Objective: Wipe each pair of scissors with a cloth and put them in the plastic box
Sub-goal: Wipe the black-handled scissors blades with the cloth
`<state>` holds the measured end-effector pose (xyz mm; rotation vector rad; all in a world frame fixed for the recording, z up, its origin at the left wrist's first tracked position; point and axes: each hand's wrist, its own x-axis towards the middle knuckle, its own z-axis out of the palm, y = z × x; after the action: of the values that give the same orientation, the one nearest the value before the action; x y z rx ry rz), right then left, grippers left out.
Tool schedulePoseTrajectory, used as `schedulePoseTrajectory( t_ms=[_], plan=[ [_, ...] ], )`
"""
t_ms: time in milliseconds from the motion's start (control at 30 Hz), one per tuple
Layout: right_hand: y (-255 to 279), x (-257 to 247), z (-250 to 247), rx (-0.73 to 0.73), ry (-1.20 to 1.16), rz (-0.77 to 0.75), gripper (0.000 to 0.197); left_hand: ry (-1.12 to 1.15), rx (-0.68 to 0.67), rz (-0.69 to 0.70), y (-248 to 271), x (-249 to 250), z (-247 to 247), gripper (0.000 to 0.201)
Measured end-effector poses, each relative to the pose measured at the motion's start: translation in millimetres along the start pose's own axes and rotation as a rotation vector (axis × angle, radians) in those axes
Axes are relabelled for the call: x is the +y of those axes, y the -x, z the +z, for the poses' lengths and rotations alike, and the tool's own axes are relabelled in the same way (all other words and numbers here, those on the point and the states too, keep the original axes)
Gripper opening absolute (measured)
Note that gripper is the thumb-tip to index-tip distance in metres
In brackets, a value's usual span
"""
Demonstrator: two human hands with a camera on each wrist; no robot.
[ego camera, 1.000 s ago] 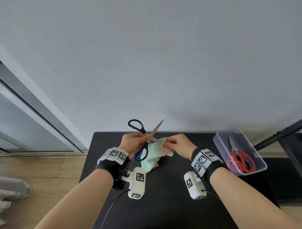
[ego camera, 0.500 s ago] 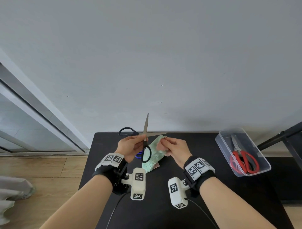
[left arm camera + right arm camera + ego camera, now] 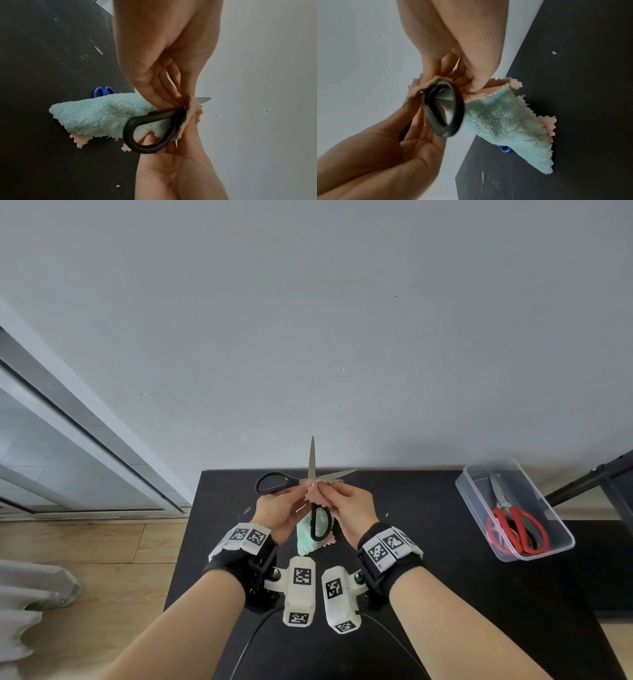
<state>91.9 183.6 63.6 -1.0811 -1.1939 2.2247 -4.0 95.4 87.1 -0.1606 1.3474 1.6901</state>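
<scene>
Black worktop [image 3: 445,594] against a pale wall. Both hands raised over its far middle, working one pair of scissors.

Black-handled scissors [image 3: 312,474]: blades spread wide, one pointing straight up, the other out to the right, near level. One handle loop sticks out left past the left hand; the other hangs down between the two hands. In the left wrist view that lower loop [image 3: 149,129] sits in front of the cloth.

Left hand [image 3: 277,508]: fingers curled, grasping the scissors close to the pivot. Palm faces right.

Right hand [image 3: 349,508]: thumb and fingers pinching the cloth [image 3: 313,534] up against the scissors at the pivot. Right wrist view shows the thumb [image 3: 477,79] pressed into the pink face of the fabric.

Cloth is fluffy, mint-green on one side, pink on the other. Upper part bunched in the right hand's pinch; the rest hangs down toward the worktop. Whether its lower tip touches the surface, cannot tell.

Blue-handled scissors [image 3: 103,91]: lying on the worktop behind the hanging cloth, only the handle loops showing. Also glimpsed in the right wrist view [image 3: 505,149].

Clear plastic box [image 3: 534,554]: at the right edge of the worktop, well apart from the hands, lidless, set at a slant. Inside: one pair of red-handled scissors [image 3: 513,525], lying flat, blades closed and pointing to the far end, handles at the near end.

A few pale scraps [image 3: 247,510] on the worktop near the hands.
</scene>
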Motion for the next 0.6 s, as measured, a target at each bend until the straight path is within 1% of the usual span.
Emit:
schedulePoseTrajectory(
  t_ms=[167, 267, 367, 467, 600],
  plan=[
    [3.8, -4.1, 2.2, 0.008, -0.087, 0.013, 0.01, -0.017, 0.002, 0.041, 0.0, 1.3, 1.1, 0.007],
    [0.9, -3.4, -1.1, 0.029, -0.068, -0.004, 0.01, -0.034, -0.017, 0.051, 0.6, 2.1, 1.9, 0.005],
    [-0.4, -3.7, -4.7, 0.054, -0.065, -0.021, 0.019, -0.057, -0.03, 0.054, 0.3, 2.6, 2.0, 0.005],
    [-1.5, -10.3, -12.1, 0.083, -0.101, -0.027, 0.01, -0.043, -0.008, 0.05, 0.2, 3.8, -2.0, 0.003],
    [-3.4, -21.4, -23.0, 0.111, -0.048, -0.045, 0.012, -0.037, -0.014, 0.052, 1.3, 6.0, -7.1, 0.005]
  ],
)
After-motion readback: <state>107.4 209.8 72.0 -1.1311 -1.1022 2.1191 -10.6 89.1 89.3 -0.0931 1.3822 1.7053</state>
